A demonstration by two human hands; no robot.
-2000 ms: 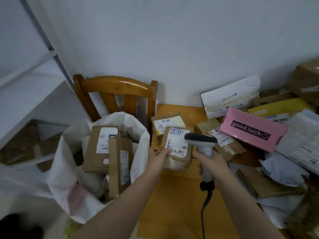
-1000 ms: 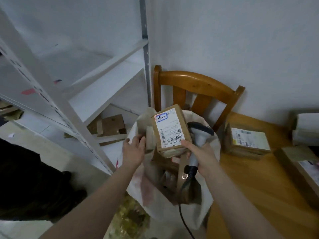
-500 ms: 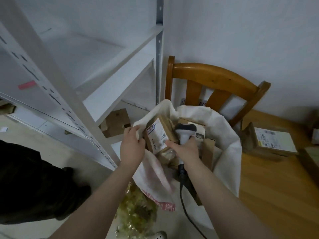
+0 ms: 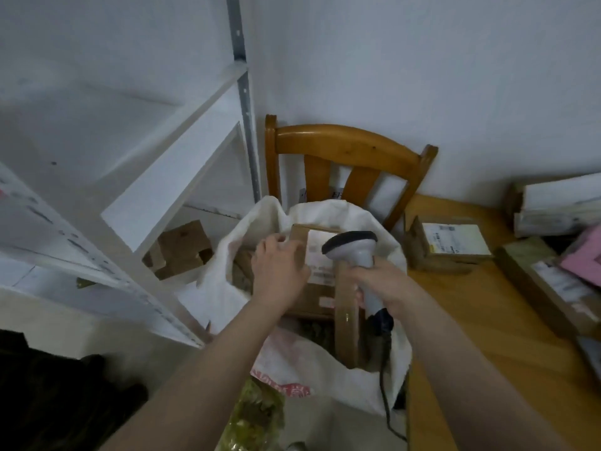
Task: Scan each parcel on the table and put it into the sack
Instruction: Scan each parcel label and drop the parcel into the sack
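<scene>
While the parcel (image 4: 320, 257) lies in the sack (image 4: 325, 362), left fingers (image 4: 282, 247) overlap it.

sack (image 4: 328, 362): white woven cloth | chair (image 4: 344, 148): glossy wood | parcel (image 4: 312, 297): matt cardboard

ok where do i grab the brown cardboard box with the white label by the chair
Probably the left end of the brown cardboard box, from the white sack side with the left hand: it lies flat, label up, that end free.
</scene>
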